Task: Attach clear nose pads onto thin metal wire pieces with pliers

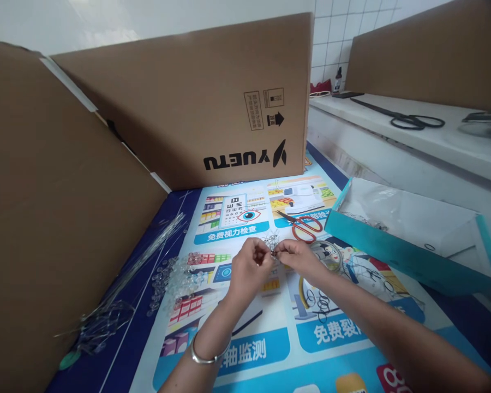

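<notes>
Both wrists lead to left hand [249, 268] and right hand [297, 256] pinching a small wire piece [272, 240] over the poster mat [270, 338]; clear pads [175, 275] lie loose, so assembly appears mostly pending.

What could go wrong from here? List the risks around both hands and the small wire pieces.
1. The left hand and right hand pinch tiny metal wire pieces above the printed blue mat; a dropped one could vanish against the busy print.
2. The clear round plastic beads lie loose beside the left forearm; a sweep might scatter them.
3. The red-handled scissors lie just beyond the fingers, perhaps snagging a reach.
</notes>
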Motion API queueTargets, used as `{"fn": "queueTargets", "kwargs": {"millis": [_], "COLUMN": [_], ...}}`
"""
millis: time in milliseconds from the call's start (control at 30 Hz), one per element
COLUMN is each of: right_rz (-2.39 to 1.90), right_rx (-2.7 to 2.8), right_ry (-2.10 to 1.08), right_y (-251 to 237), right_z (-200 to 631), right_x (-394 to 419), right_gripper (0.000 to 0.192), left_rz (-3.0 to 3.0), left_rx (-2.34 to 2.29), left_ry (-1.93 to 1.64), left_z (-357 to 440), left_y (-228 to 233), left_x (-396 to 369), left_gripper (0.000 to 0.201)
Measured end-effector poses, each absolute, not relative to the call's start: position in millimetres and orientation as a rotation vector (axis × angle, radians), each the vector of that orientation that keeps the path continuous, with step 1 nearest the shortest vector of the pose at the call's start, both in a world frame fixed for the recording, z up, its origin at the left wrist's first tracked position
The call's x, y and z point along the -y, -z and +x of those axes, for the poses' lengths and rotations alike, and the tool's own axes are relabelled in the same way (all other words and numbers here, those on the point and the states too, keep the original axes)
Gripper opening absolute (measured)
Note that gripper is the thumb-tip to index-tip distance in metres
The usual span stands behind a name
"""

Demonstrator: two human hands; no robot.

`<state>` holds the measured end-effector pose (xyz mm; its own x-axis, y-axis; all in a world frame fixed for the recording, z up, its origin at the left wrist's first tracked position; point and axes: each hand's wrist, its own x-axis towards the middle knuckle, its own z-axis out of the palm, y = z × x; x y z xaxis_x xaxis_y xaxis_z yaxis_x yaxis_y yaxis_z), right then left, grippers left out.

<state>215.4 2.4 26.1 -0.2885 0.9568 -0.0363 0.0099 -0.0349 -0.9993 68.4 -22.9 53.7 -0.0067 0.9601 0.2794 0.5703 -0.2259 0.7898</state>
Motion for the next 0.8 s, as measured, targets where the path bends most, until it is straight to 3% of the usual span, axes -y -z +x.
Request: {"fn": "queueTargets", "kwargs": {"millis": [200,467,800], "right_rz": [-1.001,-0.895,-0.936], "right_rx": [1.185,1.024,1.070], "right_ry": [-1.664,-1.903,-1.767], "right_y": [-23,-25,-29], "right_z": [217,221,226], "right_x": [-1,-5,2], "right_gripper": [0.004,0.011,0.013], "left_rz": [1.622,1.595,1.551], "left_rx": [-1.307,-1.379,-1.312], "left_ry": [-1.011,-1.083,-1.148], "left_z": [65,69,66], "left_y": [-54,-47,-46], "left_x": [19,18,17], "left_gripper": [0.009,0.009,0.009]}}
